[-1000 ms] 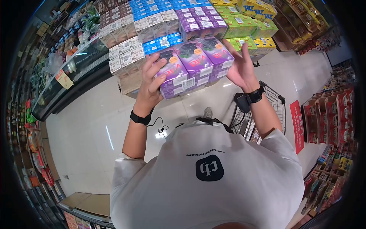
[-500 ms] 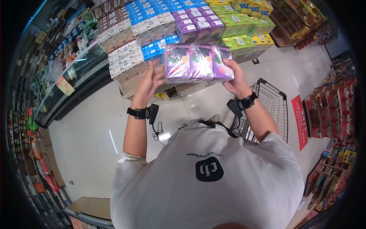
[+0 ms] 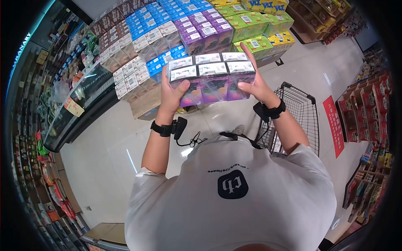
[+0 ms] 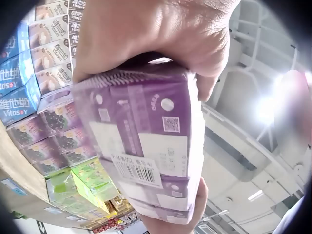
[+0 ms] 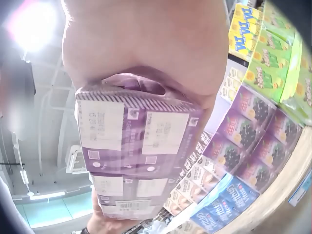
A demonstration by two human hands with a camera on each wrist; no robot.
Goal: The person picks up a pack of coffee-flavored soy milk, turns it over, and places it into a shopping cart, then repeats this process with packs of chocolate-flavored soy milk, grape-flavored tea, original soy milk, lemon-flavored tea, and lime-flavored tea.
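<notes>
I hold a shrink-wrapped purple multipack of drink cartons (image 3: 211,77) up in front of me, its white label side turned up. My left hand (image 3: 172,95) grips its left end, thumb over the front face. My right hand (image 3: 256,85) grips the right end the same way. The left wrist view shows the purple pack (image 4: 146,146) from the end, with barcode and printed panels, under my left hand (image 4: 156,34). Seen from the right wrist, the pack (image 5: 136,151) sits under my right hand (image 5: 141,44).
A stacked display of carton packs (image 3: 188,25) in brown, blue, purple, green and yellow stands ahead. A black wire shopping cart (image 3: 297,117) is at my right. A chilled counter (image 3: 79,100) runs along the left; snack shelves (image 3: 368,121) line the right.
The pack has tipped over in my hands: the fruit-printed face turned down and forward, the white label side came up. It also came slightly lower and nearer to me.
</notes>
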